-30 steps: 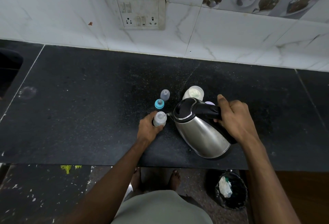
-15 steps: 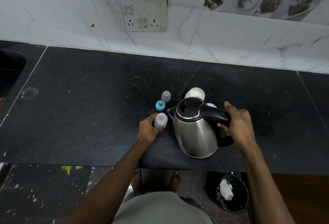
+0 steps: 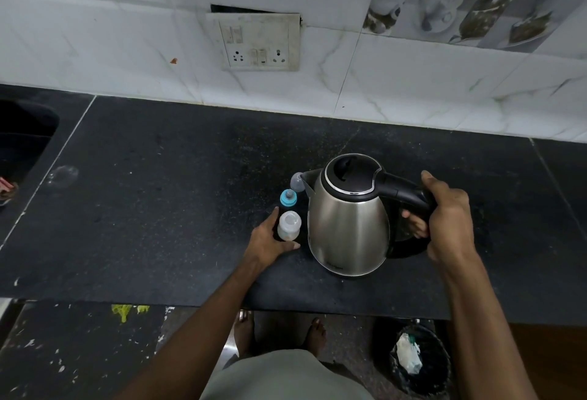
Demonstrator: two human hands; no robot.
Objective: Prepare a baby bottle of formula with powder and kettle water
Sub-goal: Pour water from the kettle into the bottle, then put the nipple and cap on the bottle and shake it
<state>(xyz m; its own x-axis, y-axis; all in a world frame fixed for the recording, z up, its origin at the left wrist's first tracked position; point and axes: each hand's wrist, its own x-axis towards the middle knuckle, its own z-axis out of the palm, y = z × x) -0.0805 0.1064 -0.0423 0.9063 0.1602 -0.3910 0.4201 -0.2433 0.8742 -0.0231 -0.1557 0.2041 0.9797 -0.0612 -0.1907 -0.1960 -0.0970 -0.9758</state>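
A small clear baby bottle (image 3: 288, 225) stands uncapped on the black counter (image 3: 158, 209), with my left hand (image 3: 270, 240) wrapped around its lower part. Right beside it a steel kettle (image 3: 347, 225) with a black lid stands upright, spout pointing left. My right hand (image 3: 444, 218) grips its black handle. Behind the bottle lie the blue-ringed teat (image 3: 288, 198) and a clear cap (image 3: 297, 181). The powder jar is hidden behind the kettle.
A sink edge (image 3: 28, 132) is at the far left of the counter. A wall socket plate (image 3: 259, 40) sits on the white tiles behind. Below the counter's front edge stands a black waste bin (image 3: 419, 361), next to my feet.
The kettle has gone from tilted with its spout at the bottle to upright, beside the bottle. My left hand has stayed on the bottle.
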